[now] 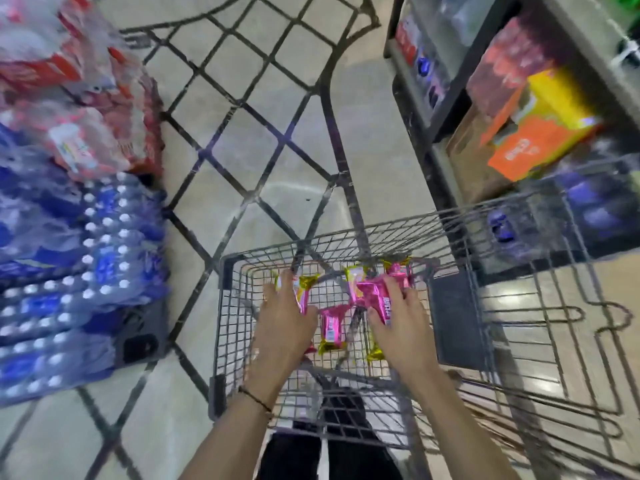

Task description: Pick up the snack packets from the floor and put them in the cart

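Note:
Both my hands reach down into the grey wire cart (228, 268). My left hand (285, 320) holds a pink and gold snack packet (302, 294) against its fingers. My right hand (403, 320) grips a pink snack packet (379, 297), thumb on its near end. Between the hands another pink packet (331, 327) lies on the cart's wire floor. More gold and pink packets (398, 270) show beyond my right hand inside the cart. The picture is blurred by motion.
Shrink-wrapped packs of blue-capped bottles (79, 265) and red-labelled packs (86, 109) are stacked on the left. A dark shelf unit (450, 109) with boxes, one orange and yellow (540, 133), stands at the right. The tiled floor (263, 109) lies ahead of the cart.

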